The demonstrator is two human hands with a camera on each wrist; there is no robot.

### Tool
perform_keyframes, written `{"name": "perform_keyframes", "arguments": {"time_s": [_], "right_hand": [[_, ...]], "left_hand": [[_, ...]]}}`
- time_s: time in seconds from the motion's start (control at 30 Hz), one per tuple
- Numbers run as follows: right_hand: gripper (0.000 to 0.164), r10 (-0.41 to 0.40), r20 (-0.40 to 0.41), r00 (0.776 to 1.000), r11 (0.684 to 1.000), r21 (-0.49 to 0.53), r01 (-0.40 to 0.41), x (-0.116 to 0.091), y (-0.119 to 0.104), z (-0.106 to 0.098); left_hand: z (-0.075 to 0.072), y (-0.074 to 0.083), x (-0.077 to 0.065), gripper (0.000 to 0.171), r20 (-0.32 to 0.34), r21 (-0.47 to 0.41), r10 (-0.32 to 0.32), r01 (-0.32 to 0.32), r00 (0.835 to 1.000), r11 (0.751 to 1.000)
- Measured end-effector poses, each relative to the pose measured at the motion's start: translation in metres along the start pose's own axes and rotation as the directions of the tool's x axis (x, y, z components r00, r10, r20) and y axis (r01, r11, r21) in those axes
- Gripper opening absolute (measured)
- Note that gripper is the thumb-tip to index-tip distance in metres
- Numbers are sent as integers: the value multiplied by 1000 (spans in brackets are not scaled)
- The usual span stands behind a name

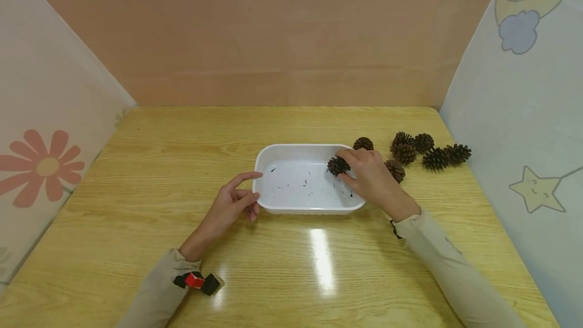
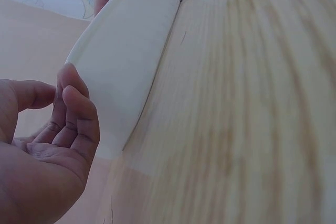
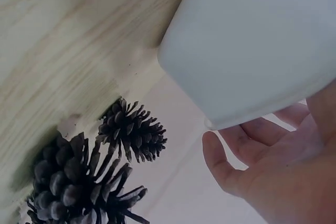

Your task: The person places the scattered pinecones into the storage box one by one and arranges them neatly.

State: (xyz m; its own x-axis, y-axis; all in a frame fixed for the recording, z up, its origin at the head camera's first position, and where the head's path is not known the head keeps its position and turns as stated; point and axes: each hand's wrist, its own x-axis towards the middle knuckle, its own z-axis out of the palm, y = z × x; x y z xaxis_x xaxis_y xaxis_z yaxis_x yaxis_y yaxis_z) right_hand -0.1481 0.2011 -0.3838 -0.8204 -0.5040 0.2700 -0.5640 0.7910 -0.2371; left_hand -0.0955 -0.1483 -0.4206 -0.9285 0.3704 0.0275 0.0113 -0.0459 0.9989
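A white rectangular dish (image 1: pixel 291 196) with rounded corners stands on the wooden table, small dark bits scattered over its floor. At its left end my left hand (image 1: pixel 232 200) holds the rim with thumb and forefinger; the other fingers curl below, outside the wall, as the left wrist view also shows. My right hand (image 1: pixel 374 178) reaches over the right end and grips a brown pine cone (image 1: pixel 338 166) between thumb and fingers, inside the dish. In the right wrist view that cone is hidden behind the dish wall (image 3: pixel 252 45).
Just beyond the dish's right end are two pine cones, one at the back (image 1: pixel 363 144) and one beside my right hand (image 1: pixel 395 170). Farther right lies a group of several more cones (image 1: pixel 404 153). Patterned panels flank the table (image 1: pixel 182 135), with a brown one behind.
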Motion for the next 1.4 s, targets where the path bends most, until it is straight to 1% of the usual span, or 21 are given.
{"name": "perform_keyframes", "arguments": {"time_s": [0.17, 0.43, 0.53, 0.6, 0.77, 0.83, 0.93, 1.17, 1.3, 1.4], "right_hand": [[54, -10, 3, 1000, 1000, 7, 10, 0, 0, 1], [52, -4, 85, 996, 999, 49, 0, 1, 0, 3], [52, 4, 110, 994, 999, 43, -9, 0, -1, 3], [52, -1, 112, 994, 1000, 28, -2, 0, -1, 2], [52, -49, 79, 996, 997, -54, 54, -1, -5, 0], [52, -53, 61, 997, 994, -90, 58, -3, -8, -2], [50, -50, 27, 998, 991, -119, 53, -8, -10, -7], [44, -81, -69, 994, 990, -123, 73, -19, -10, -19], [42, -111, -103, 988, 987, -126, 98, -25, -7, -24], [41, -119, -128, 985, 987, -121, 104, -29, -4, -27]], "left_hand": [[0, 0, 1, 50, 5, -7, 5, -5, 1000, 1000], [-1, -4, 0, 51, 16, -15, 7, -7, 1000, 1000], [-1, -5, 0, 51, 14, -13, -4, 4, 1000, 1000], [-1, -5, 0, 51, 10, -10, -8, 8, 1000, 1000], [-1, -4, -1, 51, 3, -12, -7, 7, 1000, 1000], [-1, -3, -1, 51, 3, -17, -9, 9, 1000, 1000], [-1, -2, 0, 51, 5, -23, -8, 8, 1000, 1000], [0, -2, -1, 50, 5, -19, -13, 13, 1000, 1000], [0, -2, -1, 50, 8, -20, -4, 4, 1000, 1000], [-1, -3, -1, 50, 10, -17, 8, -7, 1000, 1000]]}}
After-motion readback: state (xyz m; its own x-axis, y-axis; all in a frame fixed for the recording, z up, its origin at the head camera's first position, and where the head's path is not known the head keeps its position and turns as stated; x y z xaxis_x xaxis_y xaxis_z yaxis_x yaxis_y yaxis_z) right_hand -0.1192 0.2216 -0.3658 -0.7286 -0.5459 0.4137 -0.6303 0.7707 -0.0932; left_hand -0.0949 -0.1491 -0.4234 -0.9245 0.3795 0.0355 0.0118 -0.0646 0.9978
